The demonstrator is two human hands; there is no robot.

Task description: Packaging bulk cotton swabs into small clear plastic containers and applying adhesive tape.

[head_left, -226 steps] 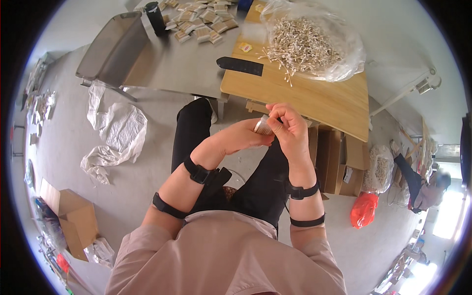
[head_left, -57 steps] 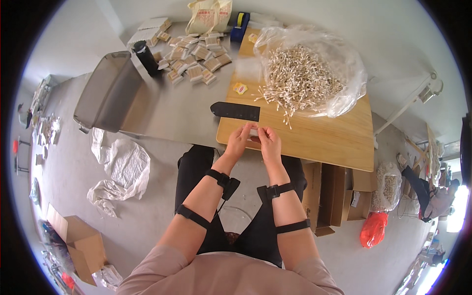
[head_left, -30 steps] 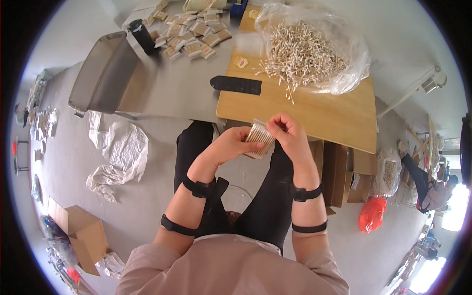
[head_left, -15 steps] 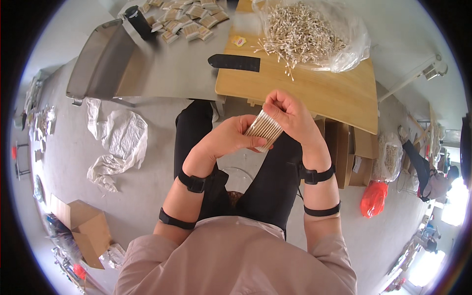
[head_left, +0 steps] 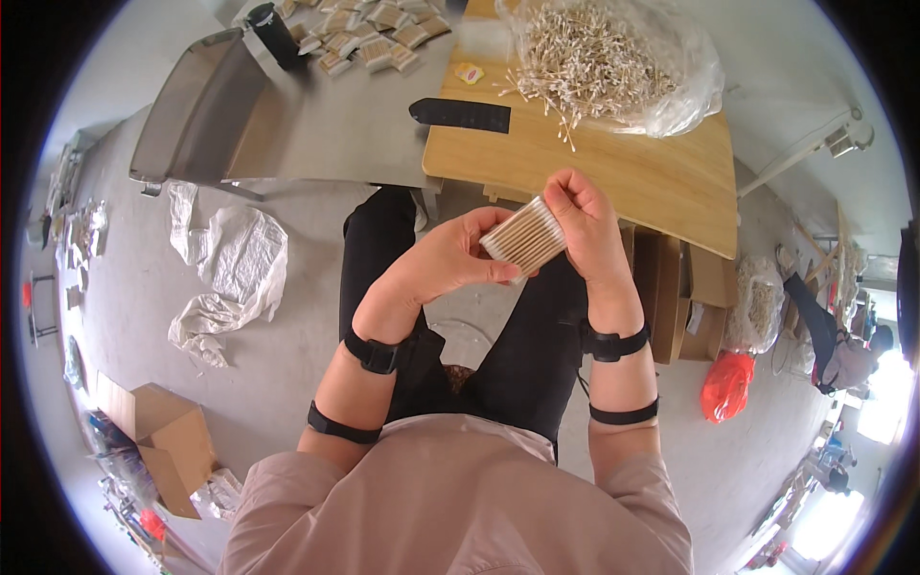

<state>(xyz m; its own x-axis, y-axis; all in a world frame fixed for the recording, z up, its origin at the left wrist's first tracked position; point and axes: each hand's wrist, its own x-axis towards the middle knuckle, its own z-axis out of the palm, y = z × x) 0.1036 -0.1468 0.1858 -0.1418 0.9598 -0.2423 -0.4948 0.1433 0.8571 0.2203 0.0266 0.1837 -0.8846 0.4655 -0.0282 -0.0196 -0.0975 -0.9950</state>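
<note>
Over my lap, just short of the table edge, I hold a flat pack of cotton swabs [head_left: 529,239] tilted between both hands. Its swabs lie side by side, with white tips along two edges. My left hand [head_left: 455,254] grips the pack's left and lower edge, thumb on the front face. At the upper right corner my right hand [head_left: 586,222] pinches it between thumb and fingers. On the wooden table [head_left: 661,177] a large heap of loose cotton swabs [head_left: 589,67] spills from a clear plastic bag [head_left: 685,101].
Several swab packs [head_left: 369,34] are piled on the grey table [head_left: 331,144], near a black cylinder [head_left: 273,36]. A black flat strip [head_left: 460,115] bridges both tables. Cardboard boxes [head_left: 704,297] stand under the wooden table; a white sack [head_left: 244,254] lies on the floor at left.
The swab pack has turned so more of its broad face shows. My right hand has shifted slightly right, from the pack's top to its upper right corner.
</note>
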